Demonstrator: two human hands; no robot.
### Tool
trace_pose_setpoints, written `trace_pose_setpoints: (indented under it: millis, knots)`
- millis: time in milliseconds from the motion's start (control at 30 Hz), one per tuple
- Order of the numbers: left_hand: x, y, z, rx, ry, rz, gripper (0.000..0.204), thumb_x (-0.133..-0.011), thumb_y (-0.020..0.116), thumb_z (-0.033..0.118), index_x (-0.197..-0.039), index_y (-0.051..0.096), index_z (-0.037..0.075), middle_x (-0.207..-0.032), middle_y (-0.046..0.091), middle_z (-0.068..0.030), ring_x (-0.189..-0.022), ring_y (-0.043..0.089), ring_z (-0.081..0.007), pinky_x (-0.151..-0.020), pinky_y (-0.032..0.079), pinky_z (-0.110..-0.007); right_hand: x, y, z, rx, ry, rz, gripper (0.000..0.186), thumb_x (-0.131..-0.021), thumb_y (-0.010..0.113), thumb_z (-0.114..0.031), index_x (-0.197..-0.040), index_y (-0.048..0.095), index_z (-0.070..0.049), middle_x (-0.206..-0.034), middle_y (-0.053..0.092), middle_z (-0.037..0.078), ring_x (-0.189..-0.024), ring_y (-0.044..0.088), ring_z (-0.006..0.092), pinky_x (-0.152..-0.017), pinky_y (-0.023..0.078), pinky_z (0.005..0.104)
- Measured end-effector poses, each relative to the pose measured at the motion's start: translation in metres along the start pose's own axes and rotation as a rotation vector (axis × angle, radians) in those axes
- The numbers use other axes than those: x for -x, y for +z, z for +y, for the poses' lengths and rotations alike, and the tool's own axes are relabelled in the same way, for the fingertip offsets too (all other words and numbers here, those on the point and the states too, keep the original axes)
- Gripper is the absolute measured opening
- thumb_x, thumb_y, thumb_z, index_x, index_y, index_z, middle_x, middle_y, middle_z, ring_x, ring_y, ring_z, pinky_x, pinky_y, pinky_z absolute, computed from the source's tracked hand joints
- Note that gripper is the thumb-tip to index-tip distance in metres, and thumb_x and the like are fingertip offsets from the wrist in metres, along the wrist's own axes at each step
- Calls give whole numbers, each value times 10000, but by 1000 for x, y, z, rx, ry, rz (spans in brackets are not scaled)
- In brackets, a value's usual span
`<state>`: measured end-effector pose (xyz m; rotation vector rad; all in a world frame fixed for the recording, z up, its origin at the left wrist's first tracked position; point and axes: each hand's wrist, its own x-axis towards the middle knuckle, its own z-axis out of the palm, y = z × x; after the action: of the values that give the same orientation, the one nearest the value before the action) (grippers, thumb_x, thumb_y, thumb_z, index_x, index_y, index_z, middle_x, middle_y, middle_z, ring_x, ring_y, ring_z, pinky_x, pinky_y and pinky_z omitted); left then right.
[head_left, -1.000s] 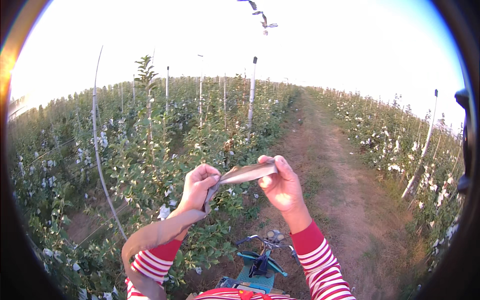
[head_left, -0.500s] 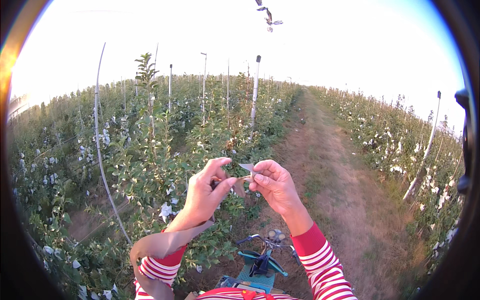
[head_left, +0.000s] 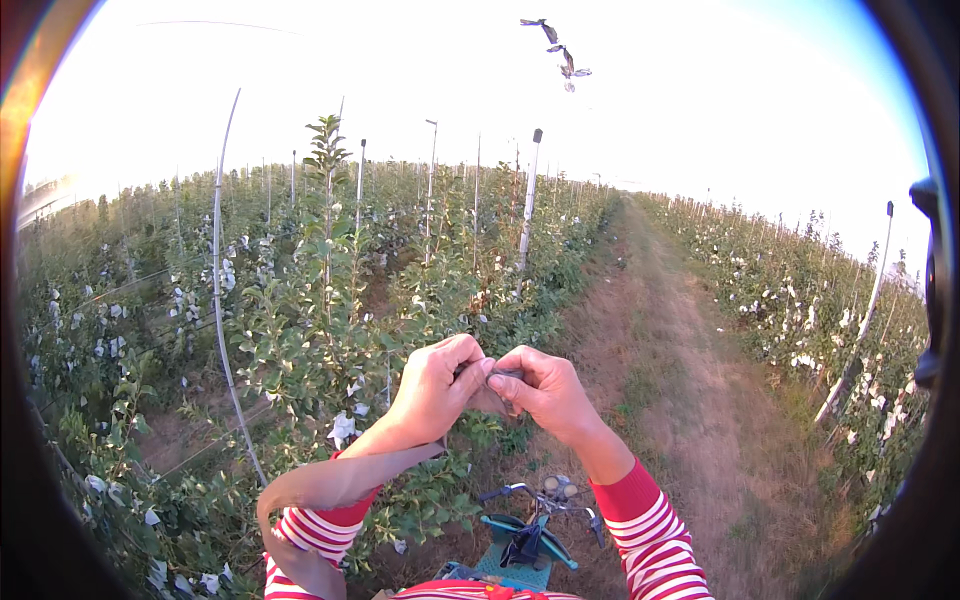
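Above the row of fruit trees, my left hand (head_left: pixel 432 392) and my right hand (head_left: pixel 548 395) meet with fingertips together. Both are closed in a pinch on a thin grey-brown strip (head_left: pixel 487 402), which shows crumpled between them; fingers hide most of it there. A long, flat ribbon of the same colour (head_left: pixel 335 482) passes from under my left wrist and loops down around the left forearm. Whether it is one piece with the pinched strip, I cannot tell. Red-and-white striped sleeves cover both forearms.
Below my hands stands a teal three-wheeler or scooter (head_left: pixel 510 560) with handlebars (head_left: pixel 540 497). Leafy trees (head_left: pixel 300 330) with white bags (head_left: pixel 342 428) and pale posts (head_left: pixel 529 205) fill the left. A dirt track (head_left: pixel 680 400) runs ahead, with another tree row on its right.
My hands have come together, the right fingers now against the left ones. A pale end of strip that stuck up between them is folded down. The view has shifted slightly.
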<state>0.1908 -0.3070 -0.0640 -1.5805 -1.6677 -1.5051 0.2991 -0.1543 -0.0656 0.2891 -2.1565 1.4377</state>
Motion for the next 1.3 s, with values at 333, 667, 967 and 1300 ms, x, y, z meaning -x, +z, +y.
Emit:
trace_pose_setpoints:
  millis: [333,667,967,1300]
  knots:
    - [-21,-38,8,734,-449,-147,249,-954,616,210,-750,560,78,-600,512,45,-499,416,-28,-454,330,-213,-12,12,-49,93,-45,60,138,-980,567,-135,-942,628,-17,-726,580,0,-500,520,34,-445,410,191]
    - [-203,-127,98,59,311,461,149,-937,553,120,-975,624,-5,-789,603,-56,-640,557,-118,-595,462,-282,-97,-56,-183,179,-566,392,144,-972,577,-147,-1011,627,-17,-734,602,15,-511,532,39,-451,447,162]
    - [-312,-138,188,-484,558,581,302,-912,659,243,-1146,665,54,-946,699,-79,-781,646,-161,-730,538,-317,-139,-54,-247,205,-719,468,90,-941,598,-95,-940,654,-25,-711,598,27,-468,537,67,-414,410,195]
    - [-278,-159,172,-112,487,406,44,-876,669,56,-889,700,27,-785,704,-60,-705,655,-94,-598,523,-246,-143,-59,-256,224,-803,512,101,-939,592,-84,-939,652,-2,-708,606,51,-461,538,83,-427,438,229]
